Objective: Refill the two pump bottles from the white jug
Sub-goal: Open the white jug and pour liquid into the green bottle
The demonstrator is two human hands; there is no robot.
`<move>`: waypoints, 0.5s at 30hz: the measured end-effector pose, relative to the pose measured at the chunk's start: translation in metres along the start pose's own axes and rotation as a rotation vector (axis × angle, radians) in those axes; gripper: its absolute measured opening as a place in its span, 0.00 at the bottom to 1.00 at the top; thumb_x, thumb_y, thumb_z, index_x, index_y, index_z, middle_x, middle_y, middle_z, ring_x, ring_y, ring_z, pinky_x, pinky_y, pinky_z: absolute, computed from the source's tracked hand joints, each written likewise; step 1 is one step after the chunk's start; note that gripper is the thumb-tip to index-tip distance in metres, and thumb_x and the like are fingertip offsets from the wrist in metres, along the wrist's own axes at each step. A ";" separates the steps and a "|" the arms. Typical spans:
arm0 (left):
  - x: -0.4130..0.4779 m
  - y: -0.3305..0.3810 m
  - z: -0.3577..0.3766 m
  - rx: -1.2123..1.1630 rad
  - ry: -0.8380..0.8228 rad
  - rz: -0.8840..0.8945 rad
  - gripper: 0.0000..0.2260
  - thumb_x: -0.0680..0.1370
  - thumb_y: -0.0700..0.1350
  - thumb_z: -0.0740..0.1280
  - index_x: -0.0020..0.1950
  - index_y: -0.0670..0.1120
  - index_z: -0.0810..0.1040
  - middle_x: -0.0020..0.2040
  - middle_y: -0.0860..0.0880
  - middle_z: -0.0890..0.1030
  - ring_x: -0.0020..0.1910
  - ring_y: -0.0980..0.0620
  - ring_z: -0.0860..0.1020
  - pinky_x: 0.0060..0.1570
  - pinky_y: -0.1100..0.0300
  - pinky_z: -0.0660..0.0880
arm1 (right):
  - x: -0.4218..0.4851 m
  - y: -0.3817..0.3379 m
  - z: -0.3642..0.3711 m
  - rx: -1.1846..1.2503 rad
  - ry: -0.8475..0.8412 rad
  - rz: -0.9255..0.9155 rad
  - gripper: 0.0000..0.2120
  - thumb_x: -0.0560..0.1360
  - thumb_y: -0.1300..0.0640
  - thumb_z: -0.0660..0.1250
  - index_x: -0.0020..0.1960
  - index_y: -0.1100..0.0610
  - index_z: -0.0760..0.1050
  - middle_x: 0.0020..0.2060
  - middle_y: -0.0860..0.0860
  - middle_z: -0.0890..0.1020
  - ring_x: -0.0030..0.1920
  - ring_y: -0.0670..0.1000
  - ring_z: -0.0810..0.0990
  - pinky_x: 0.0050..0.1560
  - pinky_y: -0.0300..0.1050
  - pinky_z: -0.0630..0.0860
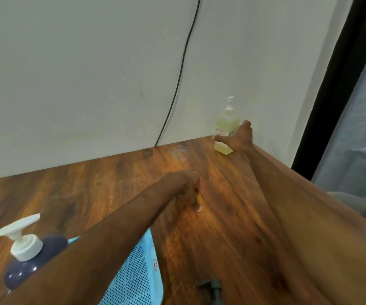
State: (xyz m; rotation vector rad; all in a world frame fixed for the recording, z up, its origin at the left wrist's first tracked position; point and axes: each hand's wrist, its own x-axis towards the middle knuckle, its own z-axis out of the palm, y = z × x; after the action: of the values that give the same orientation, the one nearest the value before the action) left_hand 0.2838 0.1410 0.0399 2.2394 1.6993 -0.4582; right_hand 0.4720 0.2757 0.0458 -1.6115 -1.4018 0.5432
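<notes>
- Head view: a clear bottle [227,126] with yellow soap stands far back in the right corner of the table [89,194], close to the wall.
- The right hand [238,138] reaches out long to it. Its fingers are spread wide: the thumb [247,123] sticks up by the bottle's right side and one finger [218,138] lies across the front. They do not look wrapped round it yet. I think the hand is there to grab the bottle and bring it near, since it stands too far away to fill.
- The left hand [184,188] rests in the middle of the table with loosely curled fingers, one tip pointing down at the wood. I see nothing in it. It may be propping the person up during the long reach.
- A dark blue bottle [34,260] with a white pump stands near the person, at the left, partly behind the left arm. It is already close enough to fill.
- A light blue mesh thing [131,278] lies under that arm.
- The white jug is not in sight, so no pouring can start yet.
</notes>
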 end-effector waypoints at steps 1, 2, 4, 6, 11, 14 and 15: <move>0.004 -0.001 0.000 0.006 -0.012 -0.008 0.36 0.71 0.60 0.79 0.75 0.48 0.74 0.70 0.48 0.77 0.68 0.43 0.76 0.68 0.45 0.74 | 0.008 0.001 0.005 0.006 -0.004 0.008 0.59 0.55 0.42 0.86 0.73 0.63 0.56 0.66 0.58 0.72 0.69 0.59 0.72 0.68 0.57 0.73; 0.009 -0.003 0.001 0.007 -0.014 -0.014 0.37 0.69 0.61 0.80 0.74 0.49 0.74 0.69 0.48 0.78 0.67 0.43 0.77 0.67 0.44 0.75 | 0.017 0.003 0.009 0.014 -0.003 0.022 0.59 0.55 0.42 0.86 0.72 0.63 0.56 0.66 0.59 0.73 0.69 0.60 0.73 0.67 0.57 0.74; 0.014 -0.004 0.003 0.010 -0.014 -0.013 0.39 0.67 0.62 0.81 0.73 0.48 0.76 0.67 0.49 0.79 0.65 0.43 0.78 0.65 0.43 0.77 | 0.029 0.007 0.014 0.035 0.008 0.037 0.55 0.57 0.44 0.86 0.70 0.63 0.57 0.65 0.59 0.74 0.67 0.60 0.75 0.64 0.55 0.76; 0.019 -0.006 0.004 0.021 -0.001 0.007 0.39 0.66 0.63 0.81 0.72 0.49 0.77 0.66 0.51 0.80 0.65 0.43 0.78 0.65 0.43 0.77 | 0.038 0.013 0.017 0.058 0.017 0.051 0.48 0.61 0.48 0.85 0.67 0.63 0.60 0.63 0.58 0.76 0.64 0.59 0.77 0.59 0.51 0.77; 0.021 -0.007 0.006 0.015 0.006 0.014 0.33 0.68 0.61 0.80 0.67 0.46 0.78 0.63 0.49 0.80 0.63 0.43 0.79 0.62 0.43 0.79 | 0.051 0.028 0.028 0.036 0.009 0.018 0.43 0.60 0.47 0.84 0.67 0.60 0.68 0.61 0.55 0.78 0.63 0.57 0.78 0.56 0.49 0.78; 0.021 -0.006 0.005 0.001 -0.001 -0.019 0.32 0.68 0.60 0.81 0.65 0.44 0.77 0.62 0.47 0.79 0.63 0.42 0.78 0.63 0.42 0.79 | 0.053 0.031 0.030 0.035 0.024 0.023 0.43 0.58 0.43 0.83 0.65 0.58 0.71 0.59 0.53 0.80 0.61 0.56 0.80 0.49 0.46 0.77; 0.021 -0.005 0.005 -0.010 -0.001 -0.023 0.34 0.68 0.59 0.81 0.68 0.44 0.76 0.65 0.47 0.79 0.64 0.42 0.78 0.63 0.42 0.78 | 0.051 0.030 0.029 0.038 0.032 0.017 0.42 0.58 0.43 0.83 0.65 0.58 0.71 0.59 0.53 0.80 0.60 0.55 0.80 0.48 0.44 0.76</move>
State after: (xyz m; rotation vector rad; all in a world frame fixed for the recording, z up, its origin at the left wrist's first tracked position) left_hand 0.2835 0.1585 0.0266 2.2147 1.7248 -0.4554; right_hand 0.4779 0.3348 0.0172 -1.5960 -1.3481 0.5490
